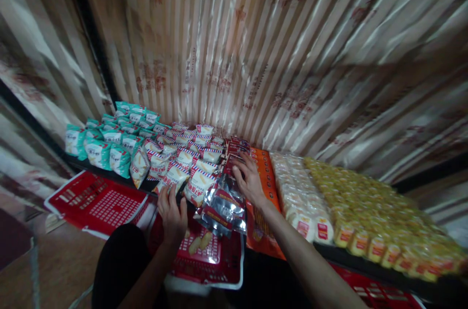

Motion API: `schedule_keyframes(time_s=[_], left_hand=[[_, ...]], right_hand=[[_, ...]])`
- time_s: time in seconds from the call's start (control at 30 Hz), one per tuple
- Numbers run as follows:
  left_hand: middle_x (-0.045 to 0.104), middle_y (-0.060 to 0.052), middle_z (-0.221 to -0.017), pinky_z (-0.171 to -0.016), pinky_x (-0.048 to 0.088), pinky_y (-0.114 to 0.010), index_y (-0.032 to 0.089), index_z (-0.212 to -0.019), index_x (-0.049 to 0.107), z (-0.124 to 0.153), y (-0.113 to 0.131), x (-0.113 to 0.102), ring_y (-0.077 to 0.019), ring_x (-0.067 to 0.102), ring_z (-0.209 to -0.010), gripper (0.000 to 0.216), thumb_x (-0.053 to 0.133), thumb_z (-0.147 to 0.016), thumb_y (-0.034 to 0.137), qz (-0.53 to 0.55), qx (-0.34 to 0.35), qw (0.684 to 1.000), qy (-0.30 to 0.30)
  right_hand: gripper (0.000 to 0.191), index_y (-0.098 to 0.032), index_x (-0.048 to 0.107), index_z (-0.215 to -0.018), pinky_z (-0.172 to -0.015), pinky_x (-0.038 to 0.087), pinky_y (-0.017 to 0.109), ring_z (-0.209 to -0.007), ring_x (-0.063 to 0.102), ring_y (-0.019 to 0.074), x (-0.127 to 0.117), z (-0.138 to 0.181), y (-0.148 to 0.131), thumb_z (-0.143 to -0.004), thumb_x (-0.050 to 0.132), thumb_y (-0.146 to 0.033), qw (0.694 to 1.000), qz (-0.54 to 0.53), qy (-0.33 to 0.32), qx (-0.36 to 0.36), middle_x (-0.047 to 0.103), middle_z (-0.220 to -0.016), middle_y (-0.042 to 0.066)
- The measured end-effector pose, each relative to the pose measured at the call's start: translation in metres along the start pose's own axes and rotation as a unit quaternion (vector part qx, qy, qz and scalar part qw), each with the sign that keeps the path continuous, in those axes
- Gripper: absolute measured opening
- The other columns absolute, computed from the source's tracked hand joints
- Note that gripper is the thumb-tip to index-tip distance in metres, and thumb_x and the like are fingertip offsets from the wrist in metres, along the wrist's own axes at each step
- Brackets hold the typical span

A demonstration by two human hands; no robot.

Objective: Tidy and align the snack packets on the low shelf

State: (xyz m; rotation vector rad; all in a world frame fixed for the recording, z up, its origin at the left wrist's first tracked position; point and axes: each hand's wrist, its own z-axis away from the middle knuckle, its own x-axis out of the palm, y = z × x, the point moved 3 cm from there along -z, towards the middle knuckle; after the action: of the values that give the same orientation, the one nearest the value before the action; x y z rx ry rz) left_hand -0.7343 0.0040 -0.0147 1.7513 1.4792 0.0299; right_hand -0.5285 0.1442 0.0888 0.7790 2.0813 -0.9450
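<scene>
My left hand (171, 214) rests with its fingers apart at the lower edge of a white snack bag (172, 176) in the front row. My right hand (249, 177) lies with spread fingers over dark red packets (237, 145) at the middle of the shelf. Below it, silver packets with dark red labels (222, 204) are piled loosely over the shelf's front. They partly cover a red plastic basket (230, 272) between my knees. A few yellowish pieces (200, 243) lie in that basket.
Teal-and-white snack bags (98, 153) stand at the left. An orange package (261, 221), clear-wrapped white rounds (307, 221) and yellow wrapped cakes (369, 211) line the right. Another red basket (106, 202) sits below left. A striped plastic sheet (226, 55) hangs behind the shelf.
</scene>
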Motion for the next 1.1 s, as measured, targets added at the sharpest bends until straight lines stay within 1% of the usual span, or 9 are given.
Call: schedule_keyframes(time_s=[0.1,0.2,0.27,0.37,0.5,0.63,0.77,0.93,1.1], left_hand=[[0.041,-0.021,-0.128,-0.099,0.034,-0.054,0.011,-0.129,0.043,-0.004,-0.016,-0.005,-0.0335,0.037,-0.124,0.045,0.045,-0.087,0.028,-0.017,-0.030,0.999,0.008],[0.038,-0.021,-0.131,-0.099,0.034,-0.055,0.012,-0.131,0.041,-0.006,-0.029,-0.007,-0.0349,0.036,-0.124,0.050,0.047,-0.085,0.030,-0.024,-0.057,0.998,-0.002],[0.038,-0.021,-0.131,-0.098,0.035,-0.055,0.013,-0.133,0.040,-0.006,-0.035,-0.008,-0.0350,0.037,-0.123,0.052,0.047,-0.084,0.030,-0.016,-0.065,0.998,-0.020],[0.039,-0.019,-0.127,-0.097,0.037,-0.052,0.014,-0.134,0.039,-0.006,-0.040,-0.010,-0.0327,0.040,-0.120,0.053,0.047,-0.084,0.028,0.004,-0.072,0.996,-0.058],[0.038,-0.018,-0.127,-0.099,0.037,-0.051,0.015,-0.134,0.039,-0.011,-0.043,-0.014,-0.0313,0.038,-0.122,0.052,0.047,-0.084,0.025,-0.005,-0.066,0.994,-0.091],[0.042,-0.017,-0.125,-0.097,0.039,-0.050,0.017,-0.135,0.036,-0.018,-0.046,-0.016,-0.0291,0.042,-0.117,0.054,0.049,-0.083,0.021,-0.005,-0.053,0.994,-0.099],[0.044,-0.016,-0.120,-0.093,0.042,-0.049,0.015,-0.135,0.035,-0.021,-0.047,-0.016,-0.0291,0.045,-0.111,0.056,0.051,-0.082,0.025,0.000,-0.052,0.993,-0.103],[0.044,-0.016,-0.119,-0.094,0.042,-0.050,0.015,-0.134,0.035,-0.024,-0.047,-0.013,-0.0306,0.044,-0.112,0.057,0.053,-0.082,0.029,0.013,-0.051,0.994,-0.093],[0.045,-0.016,-0.118,-0.095,0.041,-0.050,0.015,-0.135,0.032,-0.031,-0.046,-0.008,-0.0302,0.045,-0.112,0.058,0.051,-0.084,0.034,0.036,-0.045,0.994,-0.096]], right_hand=[[0.040,-0.019,0.065,-0.105,-0.110,0.030,0.045,-0.134,0.032,0.0215,-0.001,0.018,-0.018,-0.090,0.036,-0.043,0.999,-0.032,0.015,-0.040,0.047,-0.136,0.009],[0.031,-0.018,0.065,-0.102,-0.108,0.034,0.048,-0.133,0.034,0.0226,-0.001,0.033,-0.036,-0.089,0.044,-0.037,0.994,-0.065,0.032,-0.085,0.050,-0.133,0.011],[0.027,-0.019,0.065,-0.102,-0.106,0.036,0.049,-0.132,0.035,0.0236,0.001,0.041,-0.047,-0.088,0.046,-0.033,0.991,-0.080,0.035,-0.102,0.051,-0.132,0.012],[0.025,-0.022,0.065,-0.103,-0.105,0.037,0.051,-0.132,0.036,0.0246,0.006,0.051,-0.061,-0.088,0.048,-0.030,0.990,-0.089,0.020,-0.111,0.051,-0.132,0.010],[0.023,-0.022,0.065,-0.101,-0.105,0.037,0.052,-0.131,0.037,0.0249,0.013,0.061,-0.075,-0.087,0.049,-0.028,0.989,-0.083,0.010,-0.118,0.052,-0.131,0.010],[0.022,-0.023,0.066,-0.100,-0.104,0.039,0.052,-0.130,0.039,0.0251,0.016,0.067,-0.083,-0.087,0.049,-0.028,0.990,-0.086,0.009,-0.112,0.053,-0.130,0.010],[0.023,-0.022,0.066,-0.099,-0.103,0.040,0.052,-0.129,0.040,0.0255,0.017,0.072,-0.087,-0.087,0.048,-0.028,0.991,-0.080,0.011,-0.110,0.054,-0.130,0.010],[0.023,-0.021,0.066,-0.100,-0.103,0.041,0.049,-0.130,0.040,0.0247,0.021,0.080,-0.089,-0.087,0.048,-0.027,0.993,-0.069,0.006,-0.095,0.054,-0.130,0.011],[0.024,-0.023,0.067,-0.100,-0.104,0.040,0.051,-0.130,0.040,0.0253,0.028,0.089,-0.089,-0.087,0.048,-0.029,0.995,-0.072,0.005,-0.068,0.054,-0.130,0.009]])
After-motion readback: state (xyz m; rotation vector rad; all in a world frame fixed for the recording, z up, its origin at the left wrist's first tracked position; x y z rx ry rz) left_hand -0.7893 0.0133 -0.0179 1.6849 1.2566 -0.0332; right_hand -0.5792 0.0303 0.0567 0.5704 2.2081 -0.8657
